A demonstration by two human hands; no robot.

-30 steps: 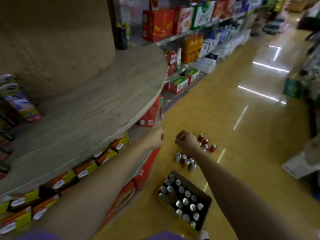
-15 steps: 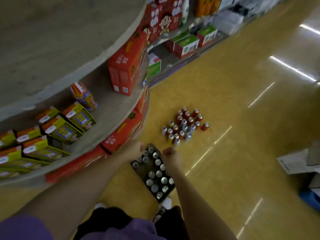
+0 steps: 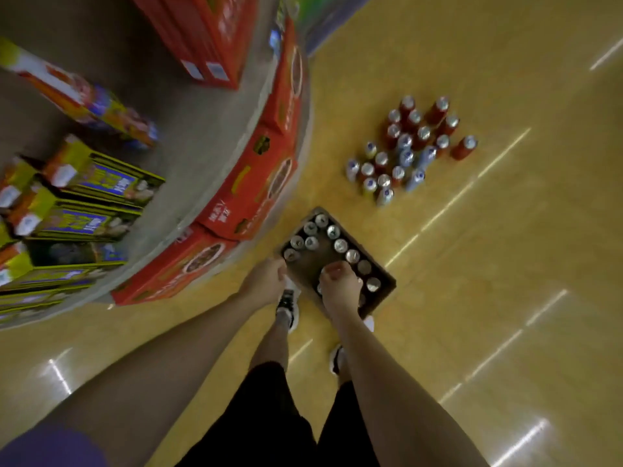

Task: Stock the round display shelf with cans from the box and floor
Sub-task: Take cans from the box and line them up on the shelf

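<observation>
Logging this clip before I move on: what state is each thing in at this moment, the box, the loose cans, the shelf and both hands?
Cardboard box: open-topped, on floor, partly filled with upright cans.
Floor cans: upright, clustered, apart from the box.
Round shelf: holds cartons, no cans visible.
Left hand: fingers curled at the box's near edge; grip unclear.
Right hand: curled over cans in the box; grip unclear.

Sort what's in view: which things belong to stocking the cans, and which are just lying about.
Job:
box of cans
floor cans
round display shelf
left hand
right hand

Lying about:
red cartons
yellow boxes
</observation>
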